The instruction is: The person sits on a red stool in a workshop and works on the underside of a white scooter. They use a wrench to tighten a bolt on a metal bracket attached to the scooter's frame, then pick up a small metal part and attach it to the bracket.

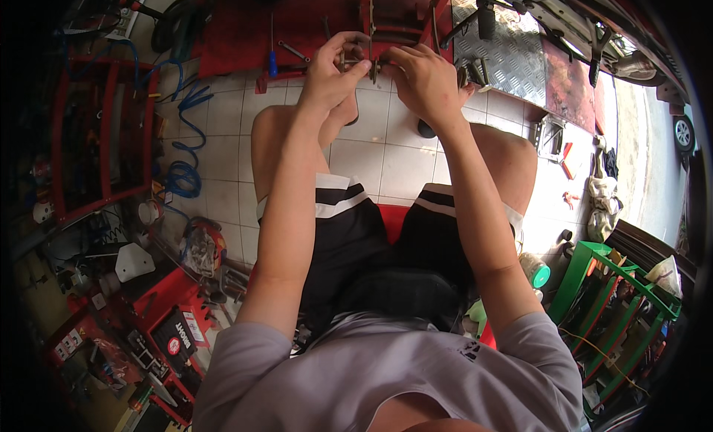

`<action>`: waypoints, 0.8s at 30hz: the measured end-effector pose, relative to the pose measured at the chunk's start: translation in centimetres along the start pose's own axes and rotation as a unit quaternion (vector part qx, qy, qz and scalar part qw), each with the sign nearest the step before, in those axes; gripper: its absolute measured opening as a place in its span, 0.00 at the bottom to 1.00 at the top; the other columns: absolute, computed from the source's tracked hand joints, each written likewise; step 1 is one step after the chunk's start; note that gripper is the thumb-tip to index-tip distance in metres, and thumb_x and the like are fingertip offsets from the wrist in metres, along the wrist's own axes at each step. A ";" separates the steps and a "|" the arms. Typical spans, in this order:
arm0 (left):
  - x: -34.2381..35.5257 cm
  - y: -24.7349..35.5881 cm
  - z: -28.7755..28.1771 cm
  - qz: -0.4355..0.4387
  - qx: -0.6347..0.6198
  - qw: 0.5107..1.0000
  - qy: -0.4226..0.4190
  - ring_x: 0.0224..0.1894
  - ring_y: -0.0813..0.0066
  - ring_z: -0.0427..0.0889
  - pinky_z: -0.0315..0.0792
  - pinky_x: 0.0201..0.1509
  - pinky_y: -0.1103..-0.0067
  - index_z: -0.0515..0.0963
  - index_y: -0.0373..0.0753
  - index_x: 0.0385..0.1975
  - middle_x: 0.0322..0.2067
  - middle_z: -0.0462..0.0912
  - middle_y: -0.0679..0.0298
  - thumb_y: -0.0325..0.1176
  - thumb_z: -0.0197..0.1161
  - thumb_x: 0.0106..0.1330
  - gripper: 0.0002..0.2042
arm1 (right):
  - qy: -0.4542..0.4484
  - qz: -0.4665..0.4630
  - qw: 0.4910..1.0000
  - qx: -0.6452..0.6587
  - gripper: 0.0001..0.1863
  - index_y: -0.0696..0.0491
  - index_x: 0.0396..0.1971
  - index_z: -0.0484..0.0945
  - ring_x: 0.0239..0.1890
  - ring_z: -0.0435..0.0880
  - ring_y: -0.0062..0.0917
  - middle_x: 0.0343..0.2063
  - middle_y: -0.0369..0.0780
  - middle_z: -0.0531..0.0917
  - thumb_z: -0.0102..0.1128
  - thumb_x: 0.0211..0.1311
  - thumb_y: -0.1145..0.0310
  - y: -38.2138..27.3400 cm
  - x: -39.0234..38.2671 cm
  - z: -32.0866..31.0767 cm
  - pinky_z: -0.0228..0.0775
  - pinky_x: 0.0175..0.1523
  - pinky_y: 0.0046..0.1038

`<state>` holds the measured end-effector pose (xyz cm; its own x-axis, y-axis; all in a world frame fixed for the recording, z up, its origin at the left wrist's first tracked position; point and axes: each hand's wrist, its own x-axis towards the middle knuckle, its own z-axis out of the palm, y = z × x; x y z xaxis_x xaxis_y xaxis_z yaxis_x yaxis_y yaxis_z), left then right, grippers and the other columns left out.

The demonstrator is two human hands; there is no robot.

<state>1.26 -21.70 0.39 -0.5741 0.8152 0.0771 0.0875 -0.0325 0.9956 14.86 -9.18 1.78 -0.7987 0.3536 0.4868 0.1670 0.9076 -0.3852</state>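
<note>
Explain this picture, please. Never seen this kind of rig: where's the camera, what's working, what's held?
There's no machine here: a seated person works bare-handed. The single picture comes from a wide fisheye camera on their head, looking down, so straight edges bend toward the rim. The left hand and right hand meet at a small metal part, too small to identify; each hand's exact grip is unclear. Beyond, a blue-handled screwdriver and a wrench lie on a red surface.
</note>
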 end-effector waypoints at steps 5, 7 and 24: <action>0.2 -0.5 -0.4 -0.021 0.049 0.999 -0.012 0.37 0.86 0.75 0.72 0.44 0.85 0.77 0.41 0.51 0.35 0.75 0.73 0.22 0.61 0.63 0.16 | 0.003 0.000 1.000 0.008 0.07 0.47 0.32 0.82 0.32 0.81 0.30 0.26 0.33 0.83 0.66 0.52 0.66 0.0 0.0 0.0 0.75 0.35 0.33; 0.3 -0.5 -0.6 -0.036 0.093 0.995 -0.009 0.38 0.87 0.75 0.72 0.44 0.85 0.77 0.41 0.51 0.34 0.75 0.73 0.20 0.59 0.63 0.17 | 0.002 0.027 0.999 0.025 0.08 0.47 0.32 0.81 0.32 0.81 0.30 0.26 0.33 0.84 0.67 0.51 0.65 -0.7 0.2 -0.6 0.75 0.35 0.33; 0.4 -0.5 -0.4 -0.008 0.049 0.998 0.030 0.35 0.88 0.74 0.70 0.42 0.87 0.77 0.40 0.50 0.31 0.76 0.74 0.22 0.60 0.66 0.14 | -0.029 0.059 0.997 0.038 0.12 0.49 0.38 0.80 0.38 0.83 0.35 0.34 0.36 0.85 0.68 0.52 0.65 -0.8 0.2 -0.9 0.75 0.39 0.35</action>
<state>0.68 -21.61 -0.02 -0.6233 0.7791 0.0671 0.1553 0.0393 0.9871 15.12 -9.65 2.92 -0.8090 0.4408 0.3890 0.2190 0.8400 -0.4963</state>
